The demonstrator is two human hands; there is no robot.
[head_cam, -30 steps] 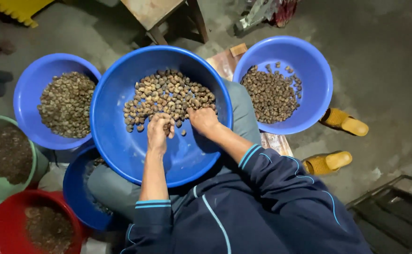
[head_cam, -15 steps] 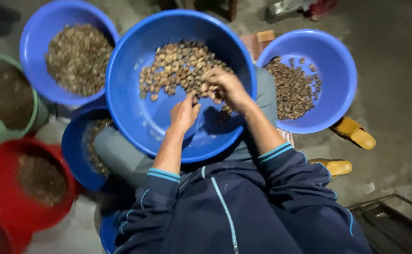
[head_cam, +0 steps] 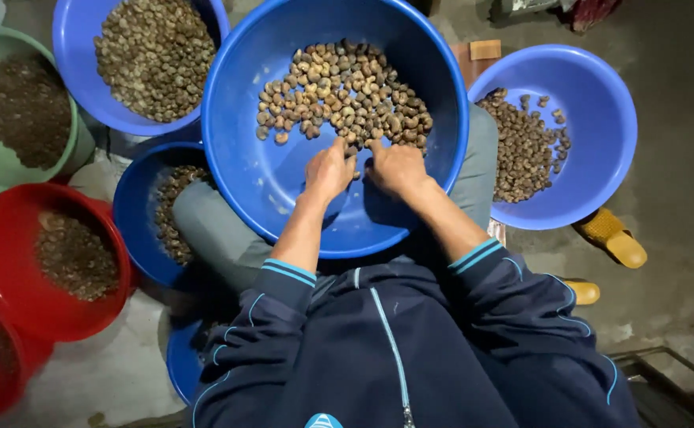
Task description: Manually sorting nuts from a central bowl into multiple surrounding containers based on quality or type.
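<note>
A big blue basin rests on my lap, with a pile of brown nuts in its far half. My left hand and my right hand lie palm-down side by side inside the basin. Their fingertips touch the nuts at the near edge of the pile. The curled fingers hide whether either hand grips a nut. Dark blue sleeves with light blue stripes cover both forearms up to the cuffs.
Around me on the concrete floor stand more basins of nuts: a blue one at the right, a blue one at the upper left, a green one, a red one, and a blue one under my left knee. Yellow slippers lie at the right.
My right hand has drawn back from the middle of the pile to its near edge, beside my left hand. The view has shifted, so the basins sit higher and further right.
</note>
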